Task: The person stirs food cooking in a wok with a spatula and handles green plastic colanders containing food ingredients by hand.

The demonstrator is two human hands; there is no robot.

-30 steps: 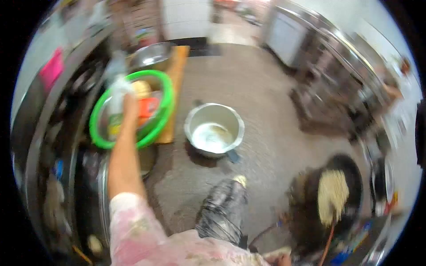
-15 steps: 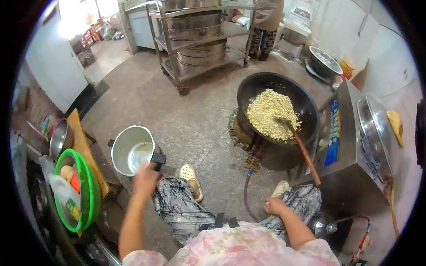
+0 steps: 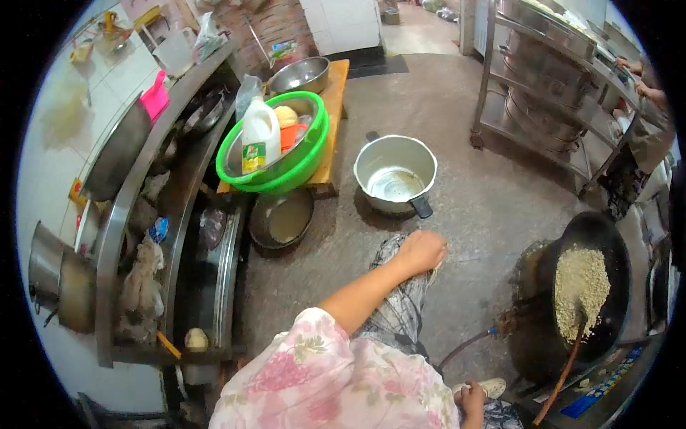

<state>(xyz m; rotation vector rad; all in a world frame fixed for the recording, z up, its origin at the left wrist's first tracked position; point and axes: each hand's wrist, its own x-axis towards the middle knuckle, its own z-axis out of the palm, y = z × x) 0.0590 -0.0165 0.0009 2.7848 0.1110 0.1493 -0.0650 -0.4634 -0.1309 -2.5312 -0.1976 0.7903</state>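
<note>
- On the gritty kitchen floor (image 3: pixel 421 96), a round metal pot (image 3: pixel 388 159) stands beyond the left hand (image 3: pixel 423 252), curled at a crinkled trouser leg (image 3: pixel 393 307); whether it grips anything, one cannot tell.
- Right hand (image 3: pixel 471 400), near a pale clog (image 3: pixel 493 388): hold unclear.
- A stray knee could catch the pot's jutting handle (image 3: pixel 421 207), tipping it.
- Bumping the wooden paddle (image 3: pixel 561 382) could scatter coarse grains (image 3: pixel 587 275) from the black wok (image 3: pixel 604 232).

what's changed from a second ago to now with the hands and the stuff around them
The left hand, earlier at the white jug in the green basin, has drawn back past the pot to over the left leg, apparently letting go of the jug. The view has swung round. Jug, basin, pot and wok stayed in place; the right hand stays by the right leg.
</note>
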